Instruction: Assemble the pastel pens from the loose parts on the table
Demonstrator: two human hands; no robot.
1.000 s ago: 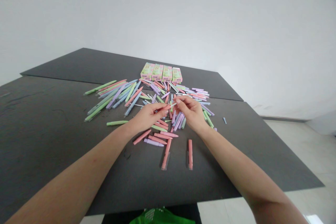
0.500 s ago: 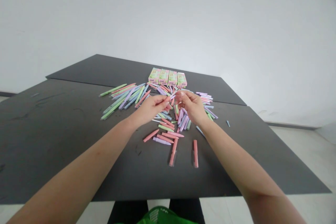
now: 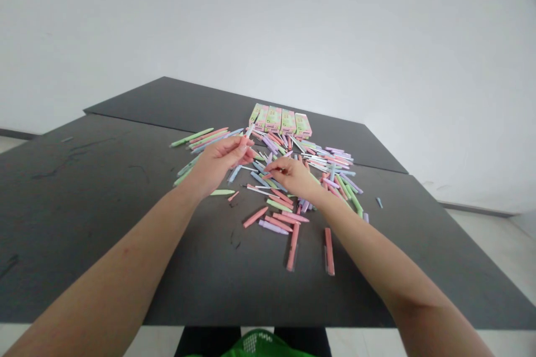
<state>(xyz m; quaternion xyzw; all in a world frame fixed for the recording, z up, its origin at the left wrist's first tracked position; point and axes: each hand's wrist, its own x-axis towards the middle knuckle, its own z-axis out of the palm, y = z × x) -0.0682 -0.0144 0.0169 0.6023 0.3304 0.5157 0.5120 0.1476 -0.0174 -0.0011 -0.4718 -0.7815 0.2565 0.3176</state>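
My left hand (image 3: 226, 159) is closed in a pinch around a slim white pen refill (image 3: 250, 130), which points up with a dark tip. Pink shows at its fingertips, perhaps part of a pen barrel. Lower and to the right, my right hand (image 3: 295, 177) pinches a small pink pen part (image 3: 268, 175) over the middle of the pile. Below both hands lie loose pastel pen parts, among them a green barrel (image 3: 279, 206) and a purple barrel (image 3: 273, 227). Long assembled-looking pens (image 3: 196, 138) lie behind my left hand, partly hidden by it.
Several small pink-and-green boxes (image 3: 273, 117) stand in a row behind the pile. White refills (image 3: 320, 164) and more barrels lie right of centre. Two pink barrels with clear parts, one of them a pink barrel (image 3: 329, 251), lie nearest me on the dark table (image 3: 188, 273).
My hands have come apart. The left has moved left, raising the white refill; the right has dropped lower with a small pink part. The view has shifted slightly.
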